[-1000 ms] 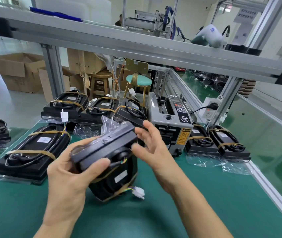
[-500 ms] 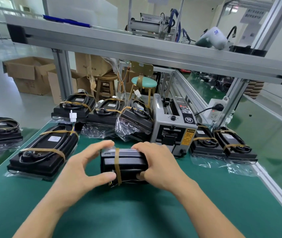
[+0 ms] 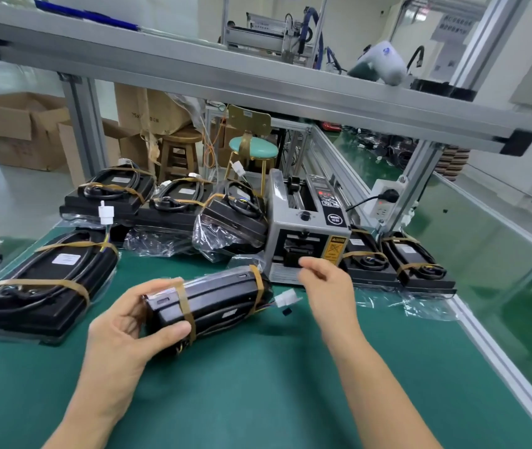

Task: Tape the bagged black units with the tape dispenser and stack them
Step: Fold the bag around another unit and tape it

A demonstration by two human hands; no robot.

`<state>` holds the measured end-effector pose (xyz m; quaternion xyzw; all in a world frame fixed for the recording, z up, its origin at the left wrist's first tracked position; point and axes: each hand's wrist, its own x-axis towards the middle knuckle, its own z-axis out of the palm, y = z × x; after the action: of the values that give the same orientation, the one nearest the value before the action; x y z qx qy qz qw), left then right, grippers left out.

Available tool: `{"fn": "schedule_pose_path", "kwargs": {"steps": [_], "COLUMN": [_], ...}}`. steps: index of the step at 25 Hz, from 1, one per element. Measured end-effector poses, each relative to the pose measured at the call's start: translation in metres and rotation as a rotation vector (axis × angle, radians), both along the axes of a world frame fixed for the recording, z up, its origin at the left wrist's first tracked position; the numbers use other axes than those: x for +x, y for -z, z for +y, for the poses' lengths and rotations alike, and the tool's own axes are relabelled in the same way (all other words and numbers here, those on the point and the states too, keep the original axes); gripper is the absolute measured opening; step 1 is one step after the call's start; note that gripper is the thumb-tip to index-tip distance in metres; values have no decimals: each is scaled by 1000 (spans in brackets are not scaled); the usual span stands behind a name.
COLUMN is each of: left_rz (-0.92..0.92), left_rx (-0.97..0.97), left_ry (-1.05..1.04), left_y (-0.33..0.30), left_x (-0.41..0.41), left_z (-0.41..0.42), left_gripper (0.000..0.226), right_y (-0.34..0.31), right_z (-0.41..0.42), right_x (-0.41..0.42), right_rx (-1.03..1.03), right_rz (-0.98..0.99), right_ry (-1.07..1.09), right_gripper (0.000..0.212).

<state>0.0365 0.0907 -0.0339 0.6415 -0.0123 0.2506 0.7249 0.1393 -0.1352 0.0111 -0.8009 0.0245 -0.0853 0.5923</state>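
Mid-task: the left hand [image 3: 128,322] grips a bagged black unit [image 3: 208,304], already banded twice, near the worktop [image 3: 258,400] centre. The empty right hand [image 3: 326,286] reaches half-curled toward the tape dispenser [image 3: 306,228] at the far edge. Taped bagged units [image 3: 44,283] lie around; stacking remains.

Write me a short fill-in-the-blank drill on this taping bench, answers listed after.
1. The left hand grips a black unit wrapped in two bands of ____ tape.
2. The right hand reaches toward the mouth of the grey tape ____.
3. The bench mat is ____ in colour.

Missing words: brown; dispenser; green
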Motion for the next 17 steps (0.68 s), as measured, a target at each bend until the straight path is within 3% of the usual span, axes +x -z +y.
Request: {"fn": "schedule_pose_path", "kwargs": {"steps": [2,7,11,14,17], "left_rz": [-21,-30,-29,-21,-11], "left_rx": [15,45,69,70,90], "left_ry": [-27,-54,-74,-80,-95], "left_y": [1,2,1,-2,-4], "left_x": [0,-3,-6,-8,-11], "left_z": [-10,-15,-17,-20,-25], "left_gripper": [59,59,59,60,67], "right_y": [1,-7,-5,-12,-29], "right_z": [-6,9,20,30,35], "right_x": [17,41,54,55,27], "right_rx": [131,231,308,424,539], "right_rz": [104,134,192,238,305], "right_ry": [141,254,368,479,359], "right_gripper": [12,30,19,25,25]}}
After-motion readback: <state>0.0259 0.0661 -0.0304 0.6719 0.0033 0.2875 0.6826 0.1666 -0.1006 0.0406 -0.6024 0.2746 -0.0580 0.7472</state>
